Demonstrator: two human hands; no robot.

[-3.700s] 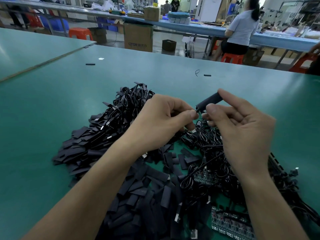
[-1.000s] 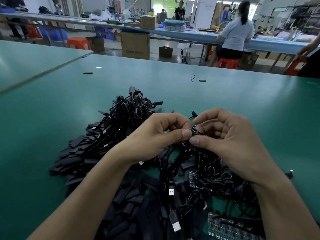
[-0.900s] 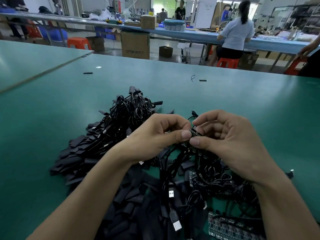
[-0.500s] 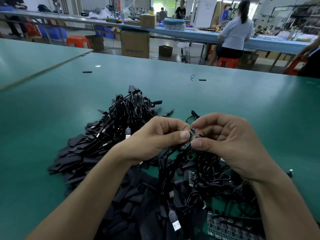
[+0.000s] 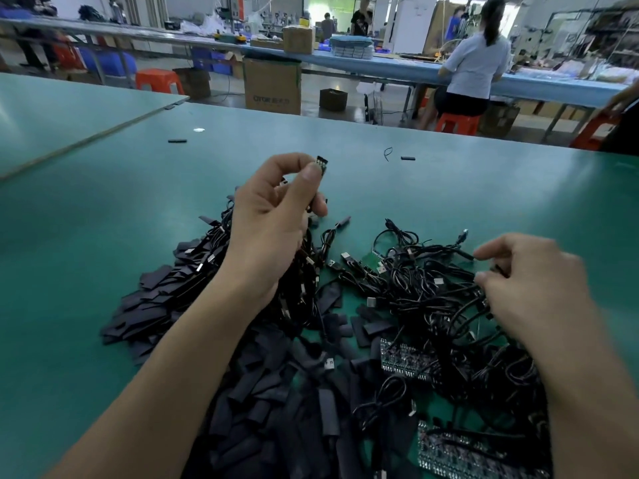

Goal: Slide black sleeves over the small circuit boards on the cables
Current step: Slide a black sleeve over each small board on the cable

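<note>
Left hand (image 5: 273, 226) raised, 12 o'clock; fingers (image 5: 312, 175) pinch 1 circuit board (image 5: 322, 164). Right hand (image 5: 534, 292), 3 o'clock, in cable tangle (image 5: 418, 285); fingers blurred, grip unclear.

The left forearm rises from the lower left to the frame's centre. The left hand (image 5: 273, 216) is lifted, back to the camera, thumb and forefinger pinching a small circuit board (image 5: 322, 164). At the right edge, the blurred right hand (image 5: 529, 281) hangs lower with curled fingers; its grip is unclear.
</note>
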